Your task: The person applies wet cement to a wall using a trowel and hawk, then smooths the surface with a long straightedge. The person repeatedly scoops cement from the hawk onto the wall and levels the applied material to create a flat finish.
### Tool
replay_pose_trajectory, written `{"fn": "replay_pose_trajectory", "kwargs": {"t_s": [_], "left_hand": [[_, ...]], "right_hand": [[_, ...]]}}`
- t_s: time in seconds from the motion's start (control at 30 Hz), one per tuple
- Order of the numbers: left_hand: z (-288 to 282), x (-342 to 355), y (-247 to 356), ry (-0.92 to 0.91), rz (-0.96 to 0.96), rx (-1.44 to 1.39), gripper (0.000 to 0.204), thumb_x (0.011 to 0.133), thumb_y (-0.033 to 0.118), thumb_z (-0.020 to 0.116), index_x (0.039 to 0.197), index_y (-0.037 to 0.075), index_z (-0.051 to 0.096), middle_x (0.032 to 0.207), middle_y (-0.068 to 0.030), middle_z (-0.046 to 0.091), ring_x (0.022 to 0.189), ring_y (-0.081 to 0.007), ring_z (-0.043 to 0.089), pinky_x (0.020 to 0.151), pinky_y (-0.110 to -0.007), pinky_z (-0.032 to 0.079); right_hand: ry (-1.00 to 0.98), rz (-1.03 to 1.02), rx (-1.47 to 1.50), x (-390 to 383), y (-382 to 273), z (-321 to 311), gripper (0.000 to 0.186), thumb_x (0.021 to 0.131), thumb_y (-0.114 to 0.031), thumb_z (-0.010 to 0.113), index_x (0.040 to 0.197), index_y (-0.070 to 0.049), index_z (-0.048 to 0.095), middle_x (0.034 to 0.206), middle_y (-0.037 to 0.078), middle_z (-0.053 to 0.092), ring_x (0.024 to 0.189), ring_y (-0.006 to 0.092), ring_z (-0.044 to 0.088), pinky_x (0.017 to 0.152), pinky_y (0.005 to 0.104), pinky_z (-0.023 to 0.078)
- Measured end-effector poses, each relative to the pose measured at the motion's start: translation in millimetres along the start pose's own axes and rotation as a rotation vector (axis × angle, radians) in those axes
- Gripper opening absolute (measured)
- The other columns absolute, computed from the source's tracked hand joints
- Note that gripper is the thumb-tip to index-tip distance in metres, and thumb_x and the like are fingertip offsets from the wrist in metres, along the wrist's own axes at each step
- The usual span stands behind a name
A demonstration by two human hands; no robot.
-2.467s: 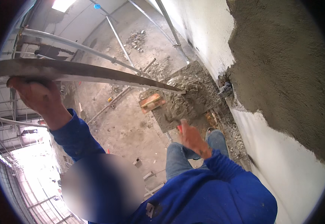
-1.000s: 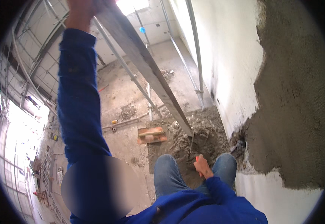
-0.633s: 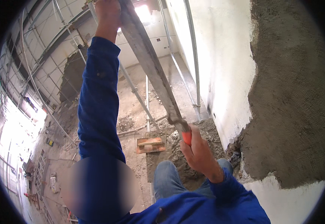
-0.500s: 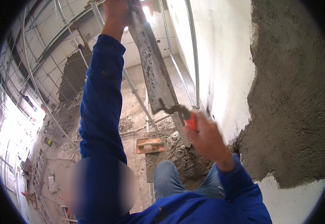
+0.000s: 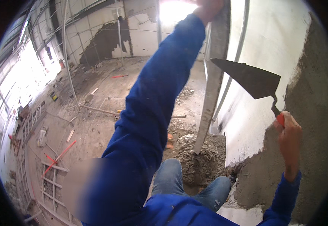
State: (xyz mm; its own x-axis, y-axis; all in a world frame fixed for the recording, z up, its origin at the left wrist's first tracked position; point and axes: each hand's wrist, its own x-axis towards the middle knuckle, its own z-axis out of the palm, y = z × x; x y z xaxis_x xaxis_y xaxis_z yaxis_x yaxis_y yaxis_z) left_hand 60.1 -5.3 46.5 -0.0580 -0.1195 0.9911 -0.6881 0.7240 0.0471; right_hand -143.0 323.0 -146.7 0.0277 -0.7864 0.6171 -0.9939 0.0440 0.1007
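Against plastered wall (image 5: 314,113), right hand (image 5: 289,135) gripping trowel (image 5: 252,81), left hand (image 5: 209,7) clasping straightedge (image 5: 213,86)

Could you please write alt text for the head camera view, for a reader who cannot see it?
A person in blue sleeves holds a pointed steel trowel with an orange handle in the right hand before a white wall partly coated in grey plaster, while the raised left hand grips a long grey metal straightedge above a grey mortar heap.

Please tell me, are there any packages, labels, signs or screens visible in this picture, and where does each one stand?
None can be made out: only a bare white wall partly covered with grey mortar, a construction floor with debris, and small items too blurred to tell.
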Motion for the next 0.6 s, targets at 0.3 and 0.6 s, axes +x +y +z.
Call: {"fn": "replay_pose_trajectory", "kwargs": {"t_s": [0.3,0.6], "left_hand": [[-23.4,-15.2,29.8,0.068,0.142,-0.449,0.037,0.097,0.031,0.033,0.113,0.004,0.053,0.083,-0.0263,0.057,0.079,-0.0402,0.058,0.067,-0.05,0.044],[-47.4,-24.3,45.0,-0.129,-0.293,-0.741,0.039,0.097,0.033,0.032,0.113,0.005,0.054,0.079,-0.0242,0.058,0.073,-0.0392,0.058,0.063,-0.049,0.043]], "right_hand": [[0.264,-0.028,-0.255,28.8,2.1,-3.5,0.029,0.09,-0.022,0.056,0.112,-0.003,0.055,0.093,0.013,0.063,0.078,0.0215,0.066,0.059,0.0282,0.055],[-0.452,-0.06,0.004,-114.4,-30.4,167.8,0.02,0.088,-0.027,0.055,0.086,-0.008,0.056,0.066,0.01,0.058,0.062,0.0237,0.062,0.052,0.0366,0.048]]}}
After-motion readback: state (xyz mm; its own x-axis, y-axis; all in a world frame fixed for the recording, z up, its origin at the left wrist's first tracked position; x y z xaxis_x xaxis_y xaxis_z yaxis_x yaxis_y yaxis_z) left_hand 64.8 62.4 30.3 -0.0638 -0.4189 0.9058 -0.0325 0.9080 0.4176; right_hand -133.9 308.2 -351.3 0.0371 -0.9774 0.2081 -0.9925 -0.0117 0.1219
